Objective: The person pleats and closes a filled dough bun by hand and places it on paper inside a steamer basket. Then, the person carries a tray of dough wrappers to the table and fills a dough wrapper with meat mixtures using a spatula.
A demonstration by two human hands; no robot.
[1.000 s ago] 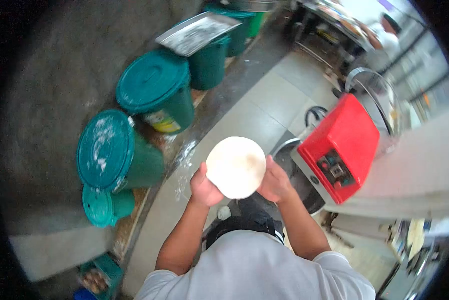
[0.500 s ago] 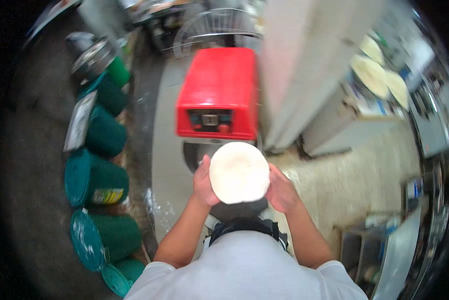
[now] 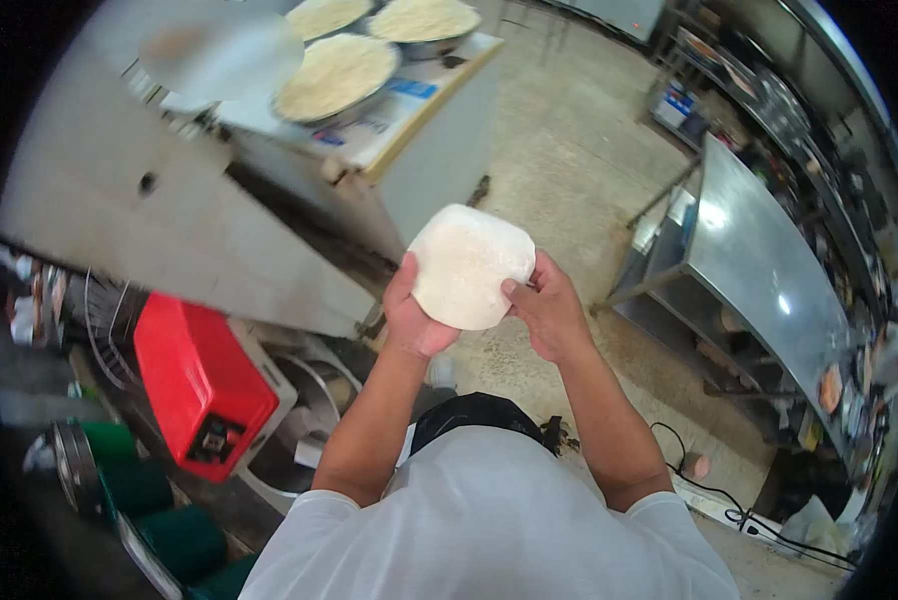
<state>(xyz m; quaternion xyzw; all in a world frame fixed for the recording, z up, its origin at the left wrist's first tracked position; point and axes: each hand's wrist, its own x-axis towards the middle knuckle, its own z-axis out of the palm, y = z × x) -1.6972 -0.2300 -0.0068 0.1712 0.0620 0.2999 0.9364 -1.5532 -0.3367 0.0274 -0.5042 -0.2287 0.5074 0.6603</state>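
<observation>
A flat, pale round of dough [image 3: 469, 268] is held out in front of my body between both hands. My left hand [image 3: 419, 318] cups its left and lower edge, with the thumb along the side. At the right edge, my right hand [image 3: 551, 308] grips it with the thumb on top and the other fingers underneath, partly hidden. The dough's outline is slightly squared at the upper right.
A red mixer [image 3: 204, 385] with a metal bowl [image 3: 304, 470] stands at the lower left, near green bins [image 3: 179, 540]. Wide bowls of pale food [image 3: 339, 75] sit on a counter beyond a pillar [image 3: 189, 190]. A steel table [image 3: 759, 260] is on the right; a cable [image 3: 739, 515] lies lower right.
My view and body have turned right, so the red mixer has shifted from ahead to the lower left. The dough stays in both hands; my right thumb now lies on top of it.
</observation>
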